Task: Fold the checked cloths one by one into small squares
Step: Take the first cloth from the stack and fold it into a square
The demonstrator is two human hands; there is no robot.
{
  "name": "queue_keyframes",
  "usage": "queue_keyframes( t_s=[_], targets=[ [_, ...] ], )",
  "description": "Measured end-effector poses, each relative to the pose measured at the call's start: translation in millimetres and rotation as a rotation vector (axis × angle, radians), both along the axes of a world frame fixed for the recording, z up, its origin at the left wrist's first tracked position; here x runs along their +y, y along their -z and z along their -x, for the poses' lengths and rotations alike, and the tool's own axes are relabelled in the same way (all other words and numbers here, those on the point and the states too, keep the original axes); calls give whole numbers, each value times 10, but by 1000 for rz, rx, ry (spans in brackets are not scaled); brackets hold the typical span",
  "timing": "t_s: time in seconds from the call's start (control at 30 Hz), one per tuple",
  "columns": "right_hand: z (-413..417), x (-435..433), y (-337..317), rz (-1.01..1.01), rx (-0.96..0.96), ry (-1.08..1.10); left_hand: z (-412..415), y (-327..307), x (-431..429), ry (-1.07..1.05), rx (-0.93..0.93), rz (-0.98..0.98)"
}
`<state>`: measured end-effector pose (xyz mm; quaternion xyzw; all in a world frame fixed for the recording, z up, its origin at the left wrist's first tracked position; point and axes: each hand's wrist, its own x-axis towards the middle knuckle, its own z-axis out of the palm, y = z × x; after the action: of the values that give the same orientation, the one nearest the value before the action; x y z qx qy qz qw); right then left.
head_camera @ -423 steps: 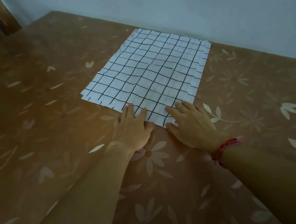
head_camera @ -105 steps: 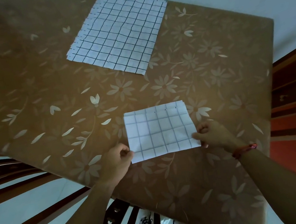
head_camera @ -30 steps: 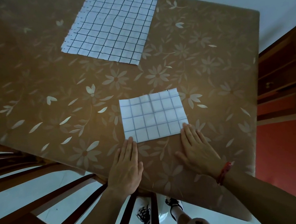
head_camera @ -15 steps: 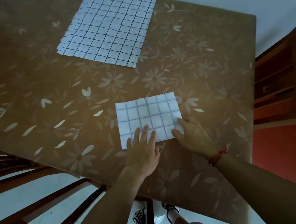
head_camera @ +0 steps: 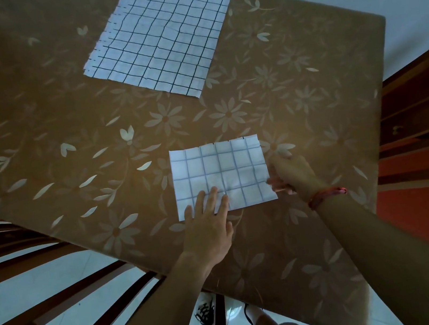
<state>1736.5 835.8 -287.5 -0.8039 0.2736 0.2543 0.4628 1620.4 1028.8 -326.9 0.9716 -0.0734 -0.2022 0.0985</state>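
Head view: left hand fingers splayed flat on folded cloth (right hand pinches its edge).

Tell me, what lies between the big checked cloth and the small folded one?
Only bare flowered tablecloth, seen from the head view, separates the big cloth and the folded cloth.

Between our folded cloth and the flat cloth at 12 o'clock, we see bare tablecloth; likewise toward 9.
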Motion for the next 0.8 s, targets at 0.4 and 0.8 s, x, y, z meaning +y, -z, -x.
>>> queue_keyframes(
  t_s=[0.4,0.8],
  targets=[
    [-147,47,115,-50,-33,19,4,65,26,-23,-40,44],
    [-191,-14,262,-7,-84,-95,8,57,72,-10,-83,96]
  ],
)
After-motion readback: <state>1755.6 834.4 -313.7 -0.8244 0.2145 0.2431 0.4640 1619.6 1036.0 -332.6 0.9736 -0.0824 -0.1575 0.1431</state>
